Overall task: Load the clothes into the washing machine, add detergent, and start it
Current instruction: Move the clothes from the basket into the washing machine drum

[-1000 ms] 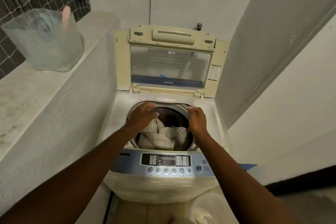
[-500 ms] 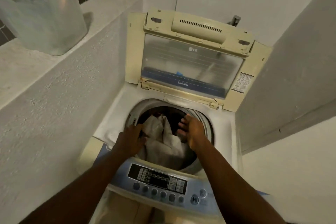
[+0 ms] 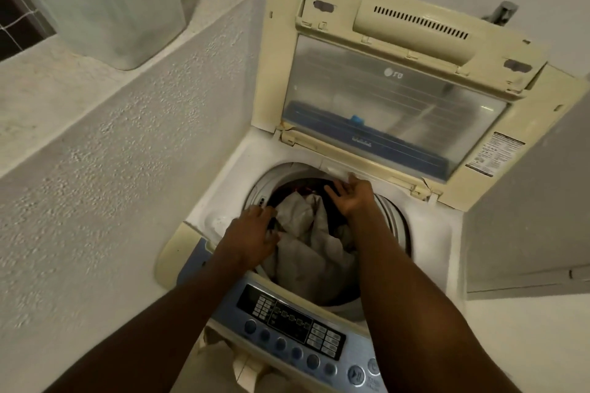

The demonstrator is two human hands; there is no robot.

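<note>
The clothes (image 3: 306,242) are already piled inside the drum of the washing machine (image 3: 424,233), whose lid (image 3: 392,105) is propped open. The pale cloth is pressed down by the left hand (image 3: 255,233) with fingers curled on it, while the right hand (image 3: 351,198) is held open, fingers spread over the dark garments. Loading is judged nearly finished; detergent is not yet added and the control panel (image 3: 293,325) is untouched.

The washing machine (image 3: 427,233) is a white top-loader, its yellowed lid (image 3: 399,99) raised upright at twelve o'clock and a blue control panel (image 3: 297,329) at six. Clothes (image 3: 306,242) fill the round drum: a pale grey-white bundle uppermost, with dark, possibly reddish, fabric behind it toward twelve o'clock.
</note>
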